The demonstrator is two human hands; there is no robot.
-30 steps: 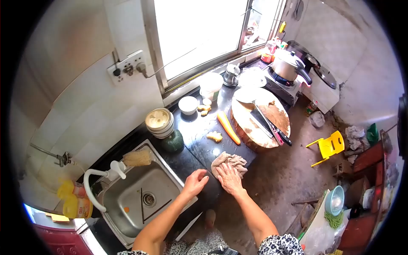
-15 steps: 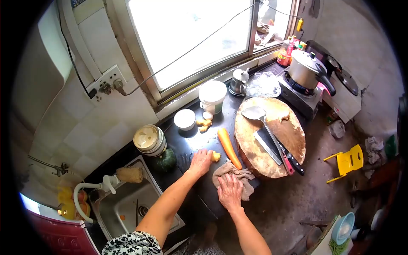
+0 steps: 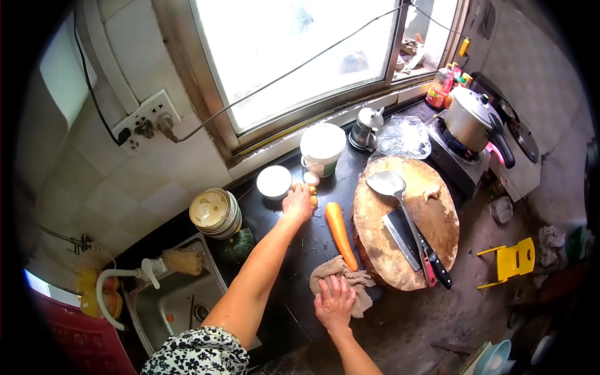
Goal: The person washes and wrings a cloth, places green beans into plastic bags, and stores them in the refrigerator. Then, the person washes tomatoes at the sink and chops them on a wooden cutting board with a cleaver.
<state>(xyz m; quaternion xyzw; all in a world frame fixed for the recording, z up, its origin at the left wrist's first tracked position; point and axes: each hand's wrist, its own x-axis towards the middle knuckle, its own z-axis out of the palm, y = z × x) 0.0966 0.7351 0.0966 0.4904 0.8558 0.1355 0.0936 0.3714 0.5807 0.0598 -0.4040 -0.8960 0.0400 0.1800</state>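
My left hand is at the back of the black counter, its fingers curled over knobby tan ginger, which they partly hide. An egg and a white bowl sit just beyond the fingertips. On a crumpled brown cloth near the counter's front edge, my right hand lies flat with its fingers apart. Between the two hands, an orange carrot has its lower end close to the cloth.
On the right stands a round chopping board bearing a spatula and a cleaver. A pressure cooker is on the stove behind. To the left are stacked bowls, a dark green squash and a sink.
My left hand has moved toward the back of the counter with a piece of ginger, up to the other ginger by the egg. My right hand stays on the cloth. The view has shifted slightly.
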